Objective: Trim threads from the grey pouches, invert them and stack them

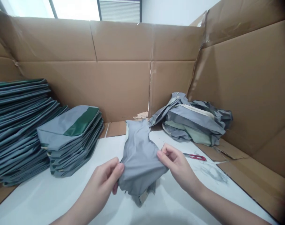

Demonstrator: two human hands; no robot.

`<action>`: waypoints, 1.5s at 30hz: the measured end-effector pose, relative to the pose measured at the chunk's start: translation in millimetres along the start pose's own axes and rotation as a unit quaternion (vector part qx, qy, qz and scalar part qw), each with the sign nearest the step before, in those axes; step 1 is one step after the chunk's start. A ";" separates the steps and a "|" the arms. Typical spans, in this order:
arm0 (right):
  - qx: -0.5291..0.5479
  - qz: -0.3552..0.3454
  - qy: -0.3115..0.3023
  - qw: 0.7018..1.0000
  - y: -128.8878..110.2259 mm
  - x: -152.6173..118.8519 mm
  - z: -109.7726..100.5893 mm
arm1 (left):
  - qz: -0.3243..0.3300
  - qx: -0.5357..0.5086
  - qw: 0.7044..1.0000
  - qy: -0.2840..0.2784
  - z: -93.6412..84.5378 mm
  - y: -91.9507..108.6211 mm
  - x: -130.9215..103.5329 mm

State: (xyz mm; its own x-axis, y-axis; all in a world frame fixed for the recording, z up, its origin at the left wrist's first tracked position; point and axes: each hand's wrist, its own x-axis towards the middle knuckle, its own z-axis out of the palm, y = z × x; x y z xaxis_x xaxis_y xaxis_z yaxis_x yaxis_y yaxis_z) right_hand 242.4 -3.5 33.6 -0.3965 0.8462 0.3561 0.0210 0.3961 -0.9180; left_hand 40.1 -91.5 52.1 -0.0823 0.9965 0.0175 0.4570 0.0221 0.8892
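A grey fabric piece (142,156) stretches between my two hands over the white table, its far end lying toward the back. My left hand (107,176) pinches its left edge between thumb and fingers. On the opposite edge, my right hand (174,161) grips the cloth the same way. The near end of the fabric hangs down in folds, with a small pale patch at the bottom. Just beyond my right hand lies a pair of red-handled thread snips (195,157), partly hidden by that hand.
At the left stand a tall stack of folded grey-green fabric pieces (18,131) and a shorter stack with a green band (72,134). A loose heap of grey fabric (194,120) lies at the back right. Cardboard walls (119,84) enclose the white table (86,200). Loose threads (212,173) lie at right.
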 end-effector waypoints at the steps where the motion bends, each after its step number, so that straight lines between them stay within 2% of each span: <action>1: -0.004 -0.003 0.023 1.000 2.9 -2.0 -0.8 | -0.006 -0.018 1.000 -0.002 -3.5 -2.1 -0.1; 4: -0.006 -0.009 0.085 0.996 7.1 -6.6 -1.9 | -0.054 -0.068 0.996 -0.033 -16.8 -5.8 1.2; 6: -0.001 -0.019 0.067 0.998 5.7 -7.2 1.5 | -0.059 -0.066 0.995 -0.037 -21.7 -6.1 3.1; 9: 0.019 -0.036 0.008 0.999 0.6 -2.8 11.5 | 0.028 0.000 0.998 -0.051 -13.4 -8.4 2.4; 12: 0.054 -0.032 0.068 0.996 -3.1 8.3 17.4 | 0.100 0.098 0.989 -0.048 4.8 -14.2 -1.6; 14: 0.077 -0.027 0.111 0.991 -3.5 17.1 16.0 | 0.115 0.139 0.983 0.008 12.0 -15.5 -1.0; 15: 0.087 -0.029 0.111 0.990 -3.1 20.8 14.2 | 0.116 0.145 0.982 0.044 12.7 -14.6 1.1; 16: 0.091 -0.037 0.091 0.991 -2.3 23.4 12.2 | 0.117 0.137 0.981 0.075 11.7 -13.0 4.4; 18: 0.070 -0.062 0.010 0.996 0.1 25.4 8.8 | 0.120 0.105 0.980 0.116 7.1 -9.2 13.2; 20: 0.011 -0.085 -0.063 0.994 3.1 24.3 7.0 | 0.127 0.091 0.975 0.159 3.0 -8.0 22.4; 21: -0.024 -0.095 -0.076 0.992 4.5 23.8 6.5 | 0.132 0.100 0.968 0.187 2.1 -8.8 26.4; 23: -0.064 -0.098 -0.060 0.991 6.2 24.7 5.4 | 0.143 0.139 0.944 0.262 2.8 -11.8 32.6; 25: -0.051 -0.083 -0.019 0.995 5.7 28.8 4.0 | 0.153 0.173 0.917 0.326 4.8 -12.1 36.5; 27: -0.009 -0.063 0.040 0.997 3.5 34.0 2.9 | 0.154 0.174 0.907 0.353 5.7 -5.8 39.0; 29: 0.010 -0.052 0.064 0.997 1.4 37.4 3.3 | 0.144 0.135 0.913 0.358 4.9 6.2 41.0; 30: 0.004 -0.043 0.044 0.998 0.9 37.9 4.0 | 0.142 0.106 0.916 0.359 4.1 12.5 41.8; 32: -0.022 -0.014 -0.035 0.999 1.3 37.1 5.6 | 0.141 0.047 0.924 0.351 3.2 20.7 43.0; 34: -0.033 -0.002 -0.078 0.996 2.3 36.4 5.5 | 0.148 0.001 0.943 0.297 4.3 19.6 42.9; 36: -0.024 -0.021 -0.046 0.998 2.4 37.8 3.1 | 0.136 -0.007 0.970 0.202 7.2 10.4 41.1; 38: -0.034 -0.049 0.015 0.998 1.3 41.6 -0.6 | 0.111 0.038 0.982 0.150 9.4 0.1 38.5; 40: -0.059 -0.066 0.069 0.994 -0.1 45.4 -3.2 | 0.103 0.115 0.971 0.181 8.7 -4.5 37.0; 42: -0.075 -0.082 0.104 0.988 -0.6 46.6 -3.2 | 0.114 0.163 0.953 0.229 4.9 -0.9 37.9; 45: -0.089 -0.085 0.082 0.989 1.6 42.0 1.2 | 0.104 0.129 0.954 0.249 -1.9 12.0 42.3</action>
State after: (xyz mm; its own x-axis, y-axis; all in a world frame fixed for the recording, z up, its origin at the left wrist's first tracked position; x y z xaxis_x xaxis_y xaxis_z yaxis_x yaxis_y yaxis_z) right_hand 224.7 32.3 46.8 -0.2549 0.8020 0.5401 0.1342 0.5825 -0.8017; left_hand 40.5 -49.2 64.3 -0.3483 0.8206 0.4531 0.7066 -0.0878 0.7022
